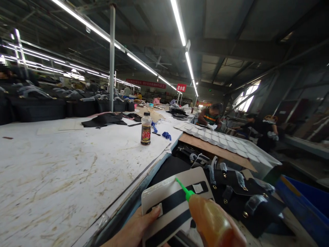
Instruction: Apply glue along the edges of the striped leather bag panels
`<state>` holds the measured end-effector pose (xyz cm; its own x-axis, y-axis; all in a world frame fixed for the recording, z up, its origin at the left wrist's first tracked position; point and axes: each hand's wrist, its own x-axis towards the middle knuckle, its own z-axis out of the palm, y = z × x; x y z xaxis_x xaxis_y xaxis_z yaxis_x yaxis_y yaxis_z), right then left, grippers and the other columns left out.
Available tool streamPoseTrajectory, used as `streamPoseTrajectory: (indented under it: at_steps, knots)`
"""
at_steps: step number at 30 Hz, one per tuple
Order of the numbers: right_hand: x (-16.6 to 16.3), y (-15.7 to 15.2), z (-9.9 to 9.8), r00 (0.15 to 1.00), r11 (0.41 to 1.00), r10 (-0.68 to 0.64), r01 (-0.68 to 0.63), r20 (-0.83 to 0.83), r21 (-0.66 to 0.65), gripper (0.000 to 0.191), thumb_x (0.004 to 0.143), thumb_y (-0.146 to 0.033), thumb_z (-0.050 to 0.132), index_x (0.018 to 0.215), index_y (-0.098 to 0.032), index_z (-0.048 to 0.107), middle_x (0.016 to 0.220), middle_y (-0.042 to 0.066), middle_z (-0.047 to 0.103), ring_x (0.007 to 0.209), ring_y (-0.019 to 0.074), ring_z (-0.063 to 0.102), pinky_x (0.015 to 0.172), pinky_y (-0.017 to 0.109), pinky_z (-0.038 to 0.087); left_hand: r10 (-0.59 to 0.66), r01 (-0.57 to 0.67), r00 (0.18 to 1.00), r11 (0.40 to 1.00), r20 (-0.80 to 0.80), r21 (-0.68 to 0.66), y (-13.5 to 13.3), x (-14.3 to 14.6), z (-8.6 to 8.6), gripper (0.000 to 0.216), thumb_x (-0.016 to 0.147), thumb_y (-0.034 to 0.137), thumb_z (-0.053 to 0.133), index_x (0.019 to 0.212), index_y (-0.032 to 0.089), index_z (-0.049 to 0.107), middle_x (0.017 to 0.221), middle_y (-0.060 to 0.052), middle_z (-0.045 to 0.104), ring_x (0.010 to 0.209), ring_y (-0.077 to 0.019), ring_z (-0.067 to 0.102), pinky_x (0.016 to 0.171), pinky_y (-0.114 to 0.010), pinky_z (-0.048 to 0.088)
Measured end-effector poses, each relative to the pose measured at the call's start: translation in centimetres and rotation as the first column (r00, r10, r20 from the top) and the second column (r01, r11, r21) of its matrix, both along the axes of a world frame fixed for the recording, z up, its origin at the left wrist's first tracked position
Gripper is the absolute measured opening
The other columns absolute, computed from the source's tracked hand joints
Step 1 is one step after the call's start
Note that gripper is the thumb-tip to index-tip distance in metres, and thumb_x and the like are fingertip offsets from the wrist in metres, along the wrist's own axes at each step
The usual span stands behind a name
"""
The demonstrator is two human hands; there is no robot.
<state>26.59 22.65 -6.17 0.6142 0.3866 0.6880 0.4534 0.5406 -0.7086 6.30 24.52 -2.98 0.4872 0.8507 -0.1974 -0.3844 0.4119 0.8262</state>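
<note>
- The left hand grips a pale, rounded panel crossed by black stripes, its thumb pressed on the face near the panel's left edge.
- The right hand is wrapped around a squeeze bottle of amber liquid; its green nozzle points at the panel's upper part, the tip just at the surface.
- The panel sits low in front of the person, over the edge of a long white worktable.
- To the right lies a heap of black strap pieces with metal studs.
- A dark drink bottle stands upright on the table, well apart from the hands.
- Rows of pale oval pieces lie on a board beyond.
- Other people work far off at the right.
</note>
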Motion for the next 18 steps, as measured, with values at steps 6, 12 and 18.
streamPoseTrajectory:
  at_steps: [6,12,18]
  knots:
    - [0.6,0.5,0.0,0.999,0.998,0.034,-0.035,0.025,0.050,0.058,0.067,-0.055,0.086,0.107,-0.018,0.069,0.102,0.011,0.074,0.085,0.0311,0.073,0.073,0.044,0.061,0.038,-0.039,0.999,0.999,-0.019,-0.034,0.2,0.3,-0.3,0.071,0.060,0.066,0.084,0.105,0.016,0.061,0.069,-0.005,0.077,0.056,-0.0264,0.075,0.052,-0.029,0.056]
    - [1.5,1.0,-0.5,0.997,0.990,-0.007,-0.005,0.083,0.144,0.061,0.065,-0.041,0.090,0.115,-0.019,0.065,0.106,0.012,0.073,0.085,0.0298,0.074,0.067,0.039,0.064,0.061,-0.061,0.998,0.997,-0.018,-0.040,0.1,0.5,0.1,0.070,0.055,0.066,0.087,0.099,0.017,0.065,0.067,-0.006,0.076,0.058,-0.0274,0.075,0.049,-0.029,0.053]
    - [1.6,1.4,-0.3,0.993,0.977,-0.032,0.008,0.109,0.212,0.063,0.068,-0.035,0.089,0.123,-0.020,0.061,0.112,0.011,0.071,0.091,0.0298,0.073,0.071,0.043,0.064,0.080,-0.086,0.994,0.994,-0.073,-0.075,-0.7,0.2,0.9,0.065,0.060,0.064,0.086,0.101,0.018,0.065,0.071,-0.006,0.077,0.055,-0.0224,0.074,0.049,-0.026,0.054]
